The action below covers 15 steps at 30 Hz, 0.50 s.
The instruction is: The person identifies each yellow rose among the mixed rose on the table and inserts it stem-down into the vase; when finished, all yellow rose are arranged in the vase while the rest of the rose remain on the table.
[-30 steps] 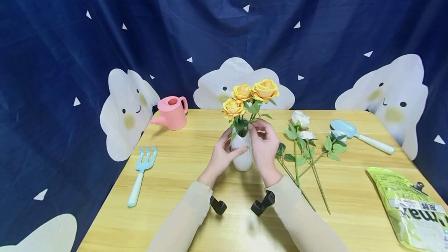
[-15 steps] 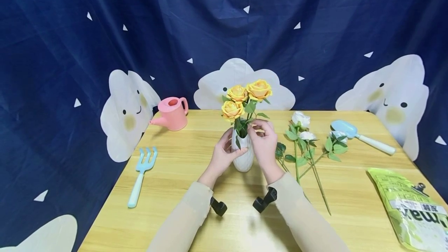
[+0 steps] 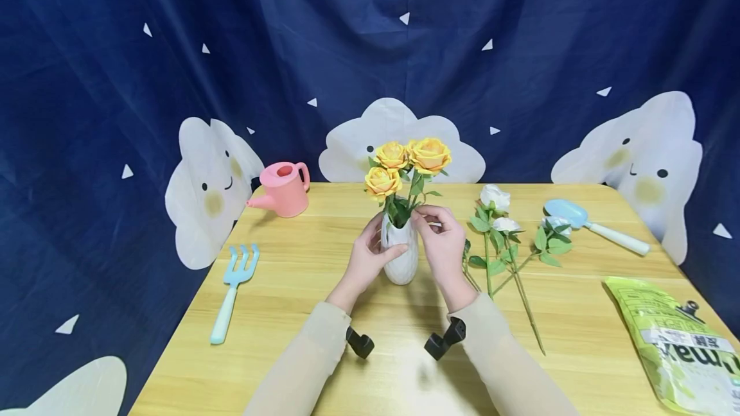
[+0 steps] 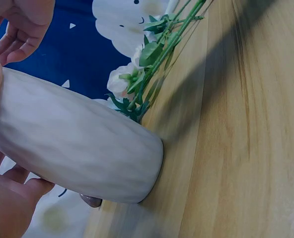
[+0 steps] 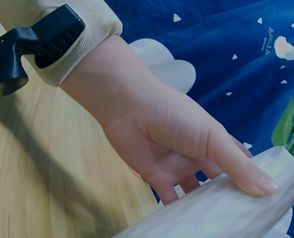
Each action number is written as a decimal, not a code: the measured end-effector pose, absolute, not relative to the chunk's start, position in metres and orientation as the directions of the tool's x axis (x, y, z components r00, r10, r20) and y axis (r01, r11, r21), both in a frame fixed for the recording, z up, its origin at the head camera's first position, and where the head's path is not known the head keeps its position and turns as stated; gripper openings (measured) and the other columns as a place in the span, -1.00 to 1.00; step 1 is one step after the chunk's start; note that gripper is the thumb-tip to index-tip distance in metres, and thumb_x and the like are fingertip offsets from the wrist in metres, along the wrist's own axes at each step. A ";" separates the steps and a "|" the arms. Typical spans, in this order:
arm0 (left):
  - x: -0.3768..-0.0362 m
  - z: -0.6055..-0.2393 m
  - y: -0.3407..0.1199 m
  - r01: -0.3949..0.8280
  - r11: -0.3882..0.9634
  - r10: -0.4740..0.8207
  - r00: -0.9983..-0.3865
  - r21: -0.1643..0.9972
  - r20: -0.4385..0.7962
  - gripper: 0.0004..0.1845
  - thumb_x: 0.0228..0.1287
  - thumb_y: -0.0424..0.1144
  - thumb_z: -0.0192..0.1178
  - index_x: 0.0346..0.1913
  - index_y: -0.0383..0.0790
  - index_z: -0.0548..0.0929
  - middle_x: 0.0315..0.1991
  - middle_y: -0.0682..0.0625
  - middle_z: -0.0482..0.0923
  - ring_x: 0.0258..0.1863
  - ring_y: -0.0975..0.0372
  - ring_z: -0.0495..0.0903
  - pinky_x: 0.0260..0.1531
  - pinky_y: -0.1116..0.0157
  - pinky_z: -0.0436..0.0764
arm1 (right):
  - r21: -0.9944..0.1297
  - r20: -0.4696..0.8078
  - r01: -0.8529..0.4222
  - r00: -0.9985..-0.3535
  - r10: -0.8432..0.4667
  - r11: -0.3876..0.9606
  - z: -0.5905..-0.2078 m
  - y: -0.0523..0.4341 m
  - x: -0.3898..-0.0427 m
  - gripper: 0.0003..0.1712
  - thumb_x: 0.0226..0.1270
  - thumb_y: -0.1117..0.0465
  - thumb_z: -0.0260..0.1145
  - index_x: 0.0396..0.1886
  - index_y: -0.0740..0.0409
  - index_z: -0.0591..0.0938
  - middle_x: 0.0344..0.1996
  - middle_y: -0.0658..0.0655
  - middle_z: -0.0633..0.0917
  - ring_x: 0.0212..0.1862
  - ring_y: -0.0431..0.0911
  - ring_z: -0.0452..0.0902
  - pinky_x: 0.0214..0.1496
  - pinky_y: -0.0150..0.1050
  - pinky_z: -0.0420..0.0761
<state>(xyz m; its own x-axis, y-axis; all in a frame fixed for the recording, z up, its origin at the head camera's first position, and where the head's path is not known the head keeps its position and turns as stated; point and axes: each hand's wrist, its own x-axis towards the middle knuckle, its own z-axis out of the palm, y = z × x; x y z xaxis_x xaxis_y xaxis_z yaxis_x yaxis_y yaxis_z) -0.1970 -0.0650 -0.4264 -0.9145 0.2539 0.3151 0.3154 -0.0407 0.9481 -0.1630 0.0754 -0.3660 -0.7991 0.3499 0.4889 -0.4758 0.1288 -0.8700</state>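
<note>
A white textured vase (image 3: 401, 259) stands on the table in the middle of the head view, several yellow roses (image 3: 430, 155) rising from its mouth. My left hand (image 3: 365, 260) grips the vase around its upper side, its thumb lying across the front, as the right wrist view also shows. My right hand (image 3: 444, 246) is at the vase's right rim, thumb and forefinger pinching a yellow rose's green stem. In the left wrist view the vase (image 4: 77, 136) fills the left side, and my right hand (image 4: 25, 27) hovers by its mouth; the flowers are mostly out of that view.
White roses (image 3: 495, 197) with leafy stems lie right of the vase. Beyond them is a blue shovel (image 3: 613, 231), with a green bag (image 3: 673, 345) clipped at front right. A pink watering can (image 3: 286, 190) and a blue hand fork (image 3: 231, 291) are at left.
The yellow rose heads have shifted left, then the right-hand one has come slightly lower and back right. My right hand moved a little lower at the rim; my left hand keeps its grip.
</note>
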 end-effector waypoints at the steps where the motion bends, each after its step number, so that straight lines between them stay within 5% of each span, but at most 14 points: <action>1: -0.197 -0.427 -0.067 0.318 -0.041 0.255 -0.913 0.947 0.318 -0.25 0.05 -0.41 0.35 0.33 -0.25 0.29 0.20 -0.18 0.39 0.10 0.00 0.44 0.12 0.11 0.42 | -0.873 0.483 -0.471 -0.804 0.348 0.123 -0.367 0.076 -0.163 -0.89 0.11 0.49 0.31 -0.35 0.49 0.64 -0.38 0.37 0.60 -0.38 -0.16 0.49 -0.37 -0.43 0.50; 15: -0.186 -0.442 -0.107 0.265 -0.048 0.354 -0.897 0.963 0.265 -0.35 0.16 -0.45 0.24 0.30 -0.46 0.24 0.13 -0.42 0.38 0.15 -0.22 0.34 0.21 -0.10 0.23 | -0.897 0.441 -0.426 -0.833 0.334 0.120 -0.388 0.114 -0.154 -0.79 0.11 0.50 0.32 -0.23 0.51 0.60 -0.37 0.39 0.60 -0.38 -0.16 0.51 -0.37 -0.50 0.52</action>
<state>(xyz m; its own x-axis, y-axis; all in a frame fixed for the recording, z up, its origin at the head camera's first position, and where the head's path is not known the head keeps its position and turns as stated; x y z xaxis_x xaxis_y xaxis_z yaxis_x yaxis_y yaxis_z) -0.1859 -0.1074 -0.4419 -0.8972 0.3536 0.2646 0.2649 -0.0484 0.9631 -0.1540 0.1141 -0.3883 -0.8332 0.3337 0.4410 -0.4265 0.1200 -0.8965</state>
